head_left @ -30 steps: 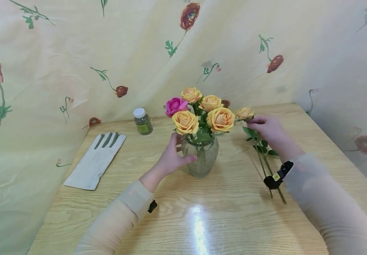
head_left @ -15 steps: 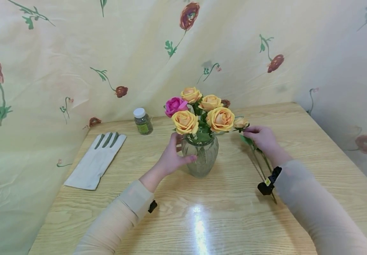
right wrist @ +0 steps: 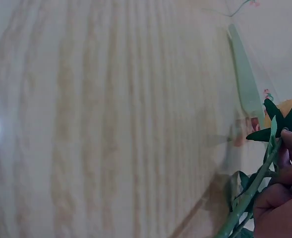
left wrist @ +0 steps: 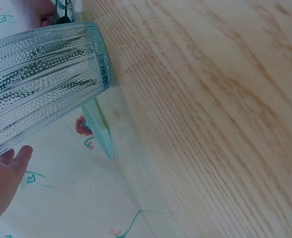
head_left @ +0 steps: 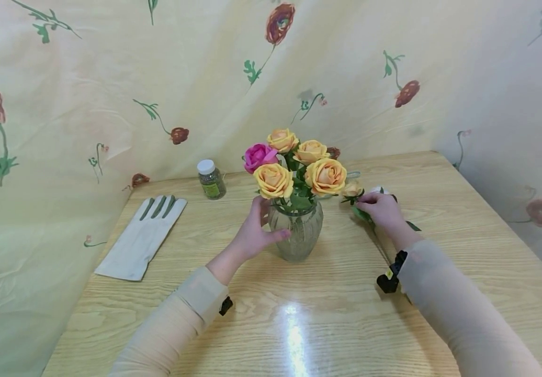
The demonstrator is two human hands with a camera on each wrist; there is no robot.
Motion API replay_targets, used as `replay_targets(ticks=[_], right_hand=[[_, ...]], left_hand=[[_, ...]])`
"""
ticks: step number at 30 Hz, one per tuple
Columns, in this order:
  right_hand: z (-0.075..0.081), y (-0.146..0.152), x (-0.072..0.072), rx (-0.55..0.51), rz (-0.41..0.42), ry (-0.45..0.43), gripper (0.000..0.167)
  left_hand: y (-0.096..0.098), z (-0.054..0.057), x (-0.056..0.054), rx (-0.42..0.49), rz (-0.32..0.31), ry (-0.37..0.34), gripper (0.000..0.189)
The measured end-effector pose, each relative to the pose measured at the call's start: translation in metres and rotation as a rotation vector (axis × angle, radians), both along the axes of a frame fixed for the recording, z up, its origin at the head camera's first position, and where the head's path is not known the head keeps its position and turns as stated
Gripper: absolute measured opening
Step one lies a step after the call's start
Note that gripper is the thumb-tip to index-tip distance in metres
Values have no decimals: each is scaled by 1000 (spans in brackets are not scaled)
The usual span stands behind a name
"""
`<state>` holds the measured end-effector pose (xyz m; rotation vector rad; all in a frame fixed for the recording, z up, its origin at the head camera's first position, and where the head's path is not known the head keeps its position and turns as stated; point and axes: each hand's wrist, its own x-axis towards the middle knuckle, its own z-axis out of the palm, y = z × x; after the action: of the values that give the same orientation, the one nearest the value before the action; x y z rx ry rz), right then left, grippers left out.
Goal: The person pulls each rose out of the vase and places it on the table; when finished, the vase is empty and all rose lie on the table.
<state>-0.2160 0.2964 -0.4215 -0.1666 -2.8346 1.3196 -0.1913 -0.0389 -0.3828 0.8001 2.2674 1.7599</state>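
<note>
A clear ribbed glass vase (head_left: 296,235) stands upright mid-table. It holds several yellow roses (head_left: 326,177) and one magenta rose (head_left: 259,157). My left hand (head_left: 254,235) holds the vase from its left side, thumb across the front and fingers partly hidden behind it. To the right, my right hand (head_left: 384,212) pinches the stem of another yellow rose (head_left: 352,189) just under its bloom. In the right wrist view, fingertips (right wrist: 289,141) meet the green stem (right wrist: 250,196) below the pointed sepals. A whitish bloom shows partly behind the right hand, with leaves and a stem beneath.
A white glove (head_left: 144,238) with green-striped fingers lies on the wooden table (head_left: 346,324) at left. A small jar (head_left: 212,180) with a white lid stands near the back edge. Flower-patterned cloth (head_left: 224,78) hangs behind. A pale green thing (left wrist: 98,126) lies beyond the vase.
My right hand has moved left and down, bringing the pinched yellow rose closer to the vase's bouquet. The left hand and the vase have stayed in place.
</note>
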Motion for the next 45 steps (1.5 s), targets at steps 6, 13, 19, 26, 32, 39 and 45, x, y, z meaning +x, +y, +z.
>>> replay_targets(ticks=[6,13,19,26,32,39,45], right_hand=[[-4,-1,1,46,17,-21,29],[-6,-4,2,93,8,-24,28],[-7,-7,4,84,0,-37,27],[-14,-4,6,116,7,3,24],[-19,-2,5,152,-13,31,22],[-19,-3,7,184,-20,56,20],[-10,1,11,167,-15,28,26]], left_hand=[[-1,1,0,-11,6,1,119],[-1,1,0,-11,17,11,120],[-1,4,1,-2,21,18,122],[-1,4,1,-13,17,15,123],[-1,3,1,-2,19,23,124],[-1,1,3,6,22,11,124],[0,0,3,11,22,5,123]])
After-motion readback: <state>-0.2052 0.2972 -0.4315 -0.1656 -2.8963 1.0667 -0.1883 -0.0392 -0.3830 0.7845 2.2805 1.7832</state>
